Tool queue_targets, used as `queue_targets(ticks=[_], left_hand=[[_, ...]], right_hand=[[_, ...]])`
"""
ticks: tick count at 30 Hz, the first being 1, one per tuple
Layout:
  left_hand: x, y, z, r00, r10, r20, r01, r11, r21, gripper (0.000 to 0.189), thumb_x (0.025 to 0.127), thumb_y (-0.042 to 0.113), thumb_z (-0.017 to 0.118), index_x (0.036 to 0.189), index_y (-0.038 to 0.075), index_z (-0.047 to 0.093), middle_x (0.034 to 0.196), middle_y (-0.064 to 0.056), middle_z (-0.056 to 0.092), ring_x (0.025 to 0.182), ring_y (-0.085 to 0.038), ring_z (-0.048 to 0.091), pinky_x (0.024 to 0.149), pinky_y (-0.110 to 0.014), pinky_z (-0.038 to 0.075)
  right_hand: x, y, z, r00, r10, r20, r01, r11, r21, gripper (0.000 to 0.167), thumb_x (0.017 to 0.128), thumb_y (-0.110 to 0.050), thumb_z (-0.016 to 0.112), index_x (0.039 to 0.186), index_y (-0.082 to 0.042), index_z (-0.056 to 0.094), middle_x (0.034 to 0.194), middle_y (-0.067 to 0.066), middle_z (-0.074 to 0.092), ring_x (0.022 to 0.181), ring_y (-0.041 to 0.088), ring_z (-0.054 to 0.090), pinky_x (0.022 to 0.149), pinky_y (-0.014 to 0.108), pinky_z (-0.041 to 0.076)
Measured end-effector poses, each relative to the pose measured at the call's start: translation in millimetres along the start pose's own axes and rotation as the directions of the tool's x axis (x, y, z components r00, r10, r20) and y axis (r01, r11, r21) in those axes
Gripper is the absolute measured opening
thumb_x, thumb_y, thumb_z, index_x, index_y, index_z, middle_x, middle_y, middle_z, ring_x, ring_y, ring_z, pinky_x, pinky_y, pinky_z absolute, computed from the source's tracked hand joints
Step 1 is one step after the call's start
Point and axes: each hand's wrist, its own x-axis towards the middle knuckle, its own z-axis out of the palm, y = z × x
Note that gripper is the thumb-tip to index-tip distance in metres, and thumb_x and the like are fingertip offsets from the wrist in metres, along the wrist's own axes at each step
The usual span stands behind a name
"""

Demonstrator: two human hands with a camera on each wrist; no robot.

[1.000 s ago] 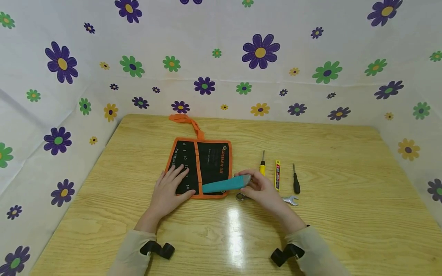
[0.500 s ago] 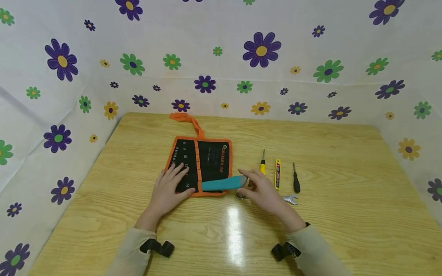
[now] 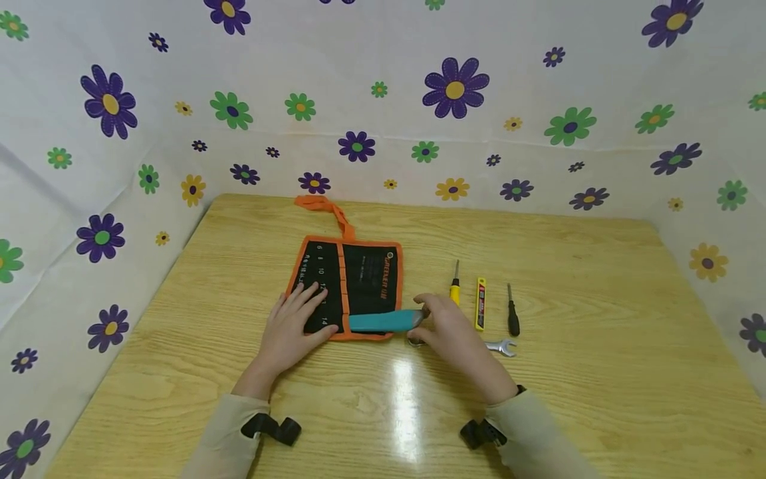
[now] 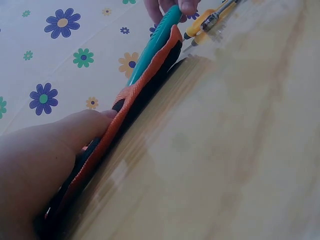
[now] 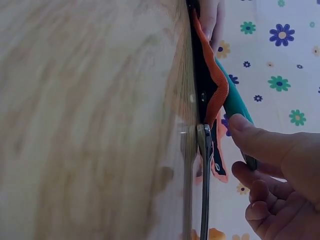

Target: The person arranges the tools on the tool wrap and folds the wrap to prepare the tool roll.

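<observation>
A black tool pouch (image 3: 366, 283) with orange trim and numbered pockets lies on the table. My left hand (image 3: 292, 331) rests spread over its left part, and in the left wrist view the thumb (image 4: 87, 127) presses near the orange edging. A teal utility knife (image 3: 380, 322) lies across the pouch's lower right, one end tucked at the orange pocket band. My right hand (image 3: 453, 336) pinches the knife's grey end between thumb and fingers; the right wrist view shows the thumb on the teal body (image 5: 235, 97). A wrench (image 5: 205, 185) lies below the right hand, its middle hidden in the head view.
Right of the pouch lie a yellow screwdriver (image 3: 455, 286), a flat yellow pack (image 3: 481, 306) and a black-handled screwdriver (image 3: 513, 316). An orange strap (image 3: 326, 207) trails behind the pouch. Flowered cloth (image 3: 383, 120) borders the wooden table (image 3: 586, 299).
The utility knife has tipped flatter over the pouch and slid slightly left, with my right hand following its grey end. My left hand stays on the pouch.
</observation>
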Motion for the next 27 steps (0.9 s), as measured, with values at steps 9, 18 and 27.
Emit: queue_targets(ticks=[9,18,27], left_hand=[[0.1,1.4,-2.0,1.000,-0.010,0.017,0.010,1.000,0.001,0.076,0.085,0.057,0.063,0.146,0.017,0.043,0.152,-0.008,0.033,0.142,-0.032,0.021,0.112,-0.055,0.009],[0.1,0.6,-2.0,1.000,-0.009,0.013,0.009,1.000,-0.001,0.075,0.085,0.057,0.063,0.146,0.016,0.043,0.152,-0.008,0.033,0.141,-0.032,0.021,0.112,-0.055,0.009],[0.1,1.3,-2.4,1.000,-0.011,0.011,0.011,1.000,0.002,0.075,0.086,0.059,0.060,0.145,0.016,0.045,0.151,-0.008,0.035,0.141,-0.032,0.022,0.112,-0.054,0.011]], right_hand=[[0.9,-3.1,-0.7,1.000,-0.013,0.006,0.013,1.000,-0.001,0.021,0.082,-0.005,0.074,0.101,-0.003,0.065,0.091,0.007,0.062,0.079,0.017,0.057,0.064,0.028,0.050],[2.8,-7.5,2.5,0.998,-0.027,0.049,0.027,1.000,0.002,0.017,0.089,0.001,0.065,0.106,0.000,0.066,0.101,0.011,0.064,0.090,0.022,0.061,0.072,0.032,0.052],[4.1,-9.4,6.3,0.995,-0.094,0.035,0.093,0.995,0.021,0.015,0.088,0.001,0.067,0.103,-0.001,0.069,0.100,0.007,0.064,0.086,0.016,0.060,0.070,0.027,0.052]])
